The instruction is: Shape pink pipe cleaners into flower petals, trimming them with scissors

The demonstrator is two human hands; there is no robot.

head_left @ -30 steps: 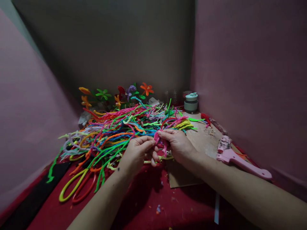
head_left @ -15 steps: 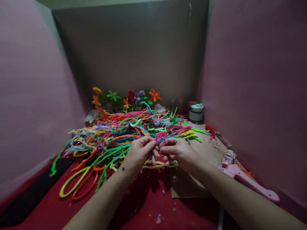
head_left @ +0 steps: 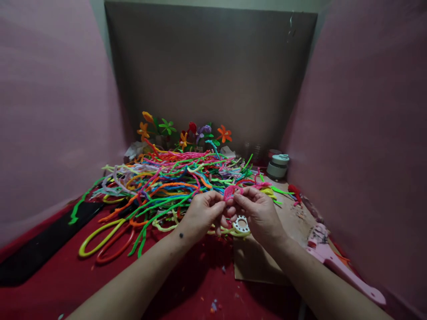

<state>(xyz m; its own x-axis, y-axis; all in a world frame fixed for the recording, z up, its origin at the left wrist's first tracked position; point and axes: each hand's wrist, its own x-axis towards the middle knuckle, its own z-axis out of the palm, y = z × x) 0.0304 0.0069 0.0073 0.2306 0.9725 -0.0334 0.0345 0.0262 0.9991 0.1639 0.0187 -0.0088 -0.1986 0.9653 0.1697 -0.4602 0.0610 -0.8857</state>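
1. Head view: red desk (head_left: 196, 286) lies under your work.
2. Fuzzy stem pile (head_left: 167, 183) spreads ahead of you, likely for easy reach.
3. Your left hand (head_left: 205, 211) and right hand (head_left: 262, 211), both nearly closed, pinch a pink loop (head_left: 228, 192), probably steadying its sides.
4. That pink loop: between your fingertips, held above the desk, presumably for clear sight.
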